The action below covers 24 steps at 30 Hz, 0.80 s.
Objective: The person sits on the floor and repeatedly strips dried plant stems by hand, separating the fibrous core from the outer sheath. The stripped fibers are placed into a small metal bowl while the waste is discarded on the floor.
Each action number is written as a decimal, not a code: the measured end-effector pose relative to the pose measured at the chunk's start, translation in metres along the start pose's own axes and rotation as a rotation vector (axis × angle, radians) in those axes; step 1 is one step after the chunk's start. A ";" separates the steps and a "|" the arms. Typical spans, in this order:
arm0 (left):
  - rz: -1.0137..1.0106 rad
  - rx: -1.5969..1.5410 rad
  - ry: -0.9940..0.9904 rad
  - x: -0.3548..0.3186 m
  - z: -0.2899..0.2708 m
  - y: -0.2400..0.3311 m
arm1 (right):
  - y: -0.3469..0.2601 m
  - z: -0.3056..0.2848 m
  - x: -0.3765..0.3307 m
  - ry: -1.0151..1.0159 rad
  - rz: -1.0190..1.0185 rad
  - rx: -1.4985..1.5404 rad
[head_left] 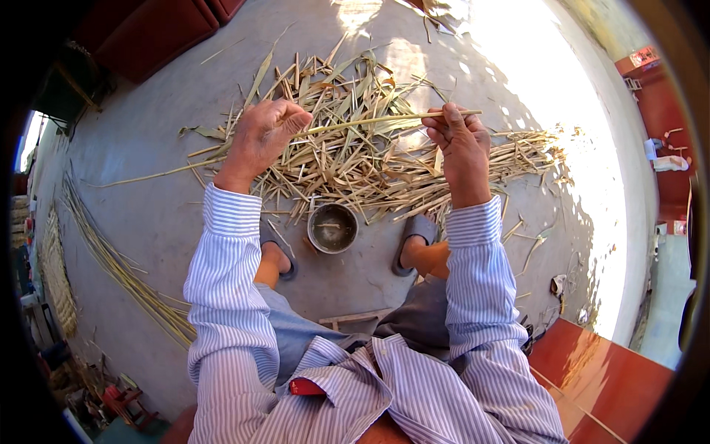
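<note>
On the far left, a sheaf of long stalks [122, 266] lies on the grey floor [140, 207]. The left forearm, in a striped sleeve [233, 251], reaches forward and slightly right; the left hand [268, 135] is turned back-up, wrist bent inward, fingers curled. One thin stalk [370, 121] emerges beside its fingertips, but the palm side is hidden, so I cannot tell how far the fingers close on it. The stalk spans above a heap of cut stems and dry leaves [347, 159] on the floor, with a metal bowl [333, 228] just on the near side. It rises slightly rightward to the right hand [460, 135], raised upright on a nearly straight forearm, thumb and fingertips pinched together near its end, the tip poking out beyond.
</note>
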State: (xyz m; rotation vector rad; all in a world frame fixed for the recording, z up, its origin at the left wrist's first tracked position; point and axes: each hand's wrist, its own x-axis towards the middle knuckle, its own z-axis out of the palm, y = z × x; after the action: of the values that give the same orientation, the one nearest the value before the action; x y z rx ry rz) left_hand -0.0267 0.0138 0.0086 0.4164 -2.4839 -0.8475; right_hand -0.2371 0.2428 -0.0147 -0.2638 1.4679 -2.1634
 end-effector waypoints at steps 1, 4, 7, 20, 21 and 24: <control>-0.016 -0.039 -0.062 -0.002 0.003 0.002 | -0.001 -0.001 0.001 0.005 -0.002 0.000; -0.030 -0.109 -0.160 -0.007 0.016 0.000 | -0.002 -0.002 0.002 0.011 -0.011 0.001; 0.120 0.076 -0.155 -0.007 0.024 -0.001 | -0.003 -0.001 0.000 0.019 -0.004 -0.008; 0.349 0.130 0.116 0.012 0.069 0.038 | -0.001 0.017 -0.011 -0.069 0.013 -0.003; 0.367 0.139 0.125 0.014 0.071 0.039 | -0.001 0.018 -0.011 -0.067 0.003 -0.010; 0.355 0.228 0.109 0.018 0.076 0.041 | 0.001 0.018 -0.011 -0.042 -0.103 -0.132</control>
State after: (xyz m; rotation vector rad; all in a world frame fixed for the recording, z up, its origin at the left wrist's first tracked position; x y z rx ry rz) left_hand -0.0869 0.0747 -0.0119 0.0856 -2.4562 -0.3915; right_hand -0.2196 0.2338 -0.0071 -0.4377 1.6083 -2.1295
